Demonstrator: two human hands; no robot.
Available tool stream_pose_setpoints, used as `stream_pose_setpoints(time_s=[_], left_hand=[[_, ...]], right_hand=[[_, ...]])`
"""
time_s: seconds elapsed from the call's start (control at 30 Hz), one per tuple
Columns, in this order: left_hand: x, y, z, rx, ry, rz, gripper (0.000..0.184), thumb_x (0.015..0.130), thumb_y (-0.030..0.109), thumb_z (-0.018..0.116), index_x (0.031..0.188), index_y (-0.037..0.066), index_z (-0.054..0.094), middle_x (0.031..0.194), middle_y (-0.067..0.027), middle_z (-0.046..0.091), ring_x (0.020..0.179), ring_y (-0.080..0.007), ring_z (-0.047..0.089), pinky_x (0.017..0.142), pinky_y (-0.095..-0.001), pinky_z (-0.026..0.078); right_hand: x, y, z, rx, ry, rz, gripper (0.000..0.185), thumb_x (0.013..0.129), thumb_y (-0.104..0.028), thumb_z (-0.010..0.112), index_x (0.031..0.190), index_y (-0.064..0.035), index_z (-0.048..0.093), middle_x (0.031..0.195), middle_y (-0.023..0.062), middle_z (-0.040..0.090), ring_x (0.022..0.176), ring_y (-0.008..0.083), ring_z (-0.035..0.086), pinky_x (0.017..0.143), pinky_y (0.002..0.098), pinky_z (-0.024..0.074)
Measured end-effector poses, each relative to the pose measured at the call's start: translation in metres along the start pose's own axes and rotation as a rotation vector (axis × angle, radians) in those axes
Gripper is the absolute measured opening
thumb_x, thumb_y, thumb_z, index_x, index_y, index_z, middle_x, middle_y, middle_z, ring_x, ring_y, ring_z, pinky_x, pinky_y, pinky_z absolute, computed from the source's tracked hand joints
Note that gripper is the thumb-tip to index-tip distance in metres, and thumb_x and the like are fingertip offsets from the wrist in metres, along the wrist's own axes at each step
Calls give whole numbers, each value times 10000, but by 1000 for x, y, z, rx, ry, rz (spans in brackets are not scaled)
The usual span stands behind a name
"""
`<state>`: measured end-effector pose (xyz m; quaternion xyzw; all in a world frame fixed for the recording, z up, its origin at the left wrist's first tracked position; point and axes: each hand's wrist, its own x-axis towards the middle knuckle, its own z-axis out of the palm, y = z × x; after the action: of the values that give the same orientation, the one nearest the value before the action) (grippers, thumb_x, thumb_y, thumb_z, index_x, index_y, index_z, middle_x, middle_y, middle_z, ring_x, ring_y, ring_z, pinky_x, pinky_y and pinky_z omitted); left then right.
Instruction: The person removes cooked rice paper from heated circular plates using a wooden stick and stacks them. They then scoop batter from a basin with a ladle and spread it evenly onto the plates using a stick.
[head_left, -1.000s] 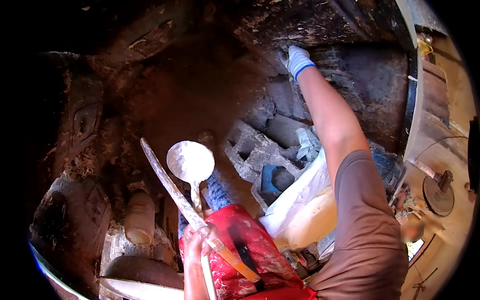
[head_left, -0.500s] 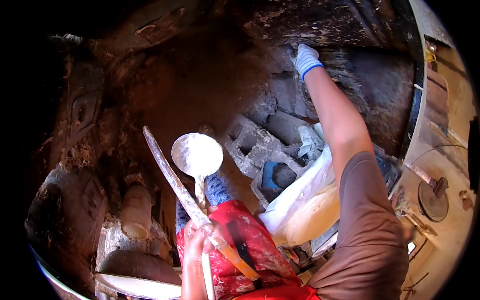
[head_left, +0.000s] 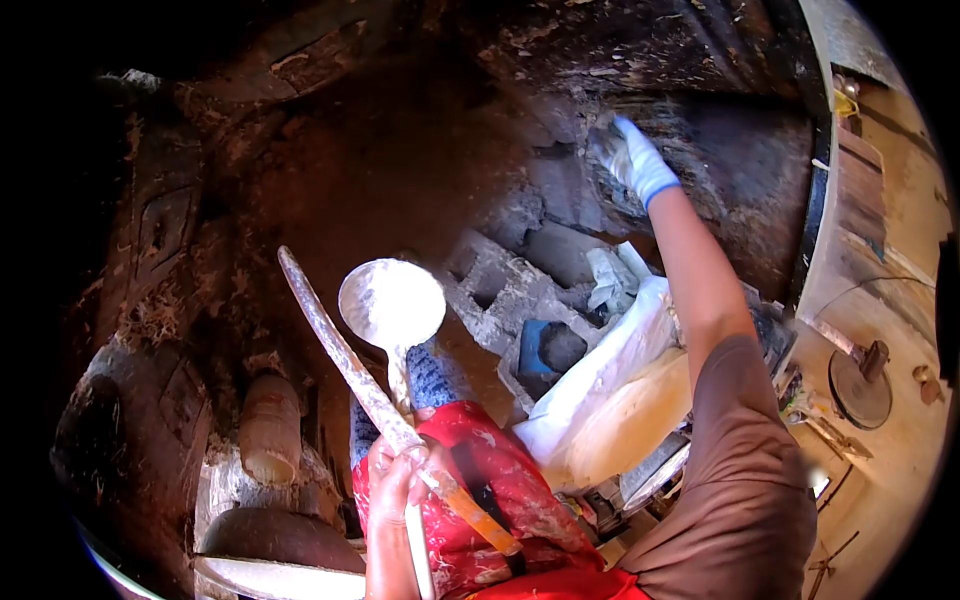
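Note:
My left hand (head_left: pixel 393 480), bare, is closed round the handles of two tools above the red apron (head_left: pixel 500 460). One is a ladle (head_left: pixel 392 303) whose round bowl is coated white. The other is a long curved stick (head_left: pixel 345 360), smeared white, with an orange lower end. My right hand (head_left: pixel 635 160) wears a white glove with a blue cuff and reaches out to the rough dark wall (head_left: pixel 720 160) at the upper right. Its fingertips are blurred against the wall, so whether they hold anything cannot be made out.
Grey hollow blocks (head_left: pixel 500 290) stand below the wall, beside a white sack (head_left: pixel 610 380). At the lower left are a clay-coloured cylinder (head_left: pixel 270 430) and a white-rimmed basin (head_left: pixel 280 575). A round disc (head_left: pixel 860 390) lies at the right.
My right hand has moved down and slightly right along the wall, and its glove now shows more of the palm side. My left hand still holds both tools, nearly unmoved.

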<state>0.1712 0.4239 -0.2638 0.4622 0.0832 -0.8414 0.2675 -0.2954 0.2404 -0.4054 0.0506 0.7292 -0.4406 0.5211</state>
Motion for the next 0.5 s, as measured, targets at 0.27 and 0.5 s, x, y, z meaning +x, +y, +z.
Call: stream_pose_setpoints(time_s=[0.27,0.5], left_hand=[[-11,-2,-13,58,-14,16,467,767,186,601,1144,-42,446,613,-115,519,291,-39,308,284,-155,235],[-11,6,6,99,-5,3,470,777,171,596,1151,-63,435,641,-136,543,290,-48,332,274,-147,250]], right_hand=[[-27,105,-103,391,406,196,296,868,-294,474,992,-28,520,921,97,604,859,280,567,687,384,501],[1,78,-101,582,370,176,313,875,-294,461,1103,-84,496,1085,73,556,925,264,539,753,408,487]])
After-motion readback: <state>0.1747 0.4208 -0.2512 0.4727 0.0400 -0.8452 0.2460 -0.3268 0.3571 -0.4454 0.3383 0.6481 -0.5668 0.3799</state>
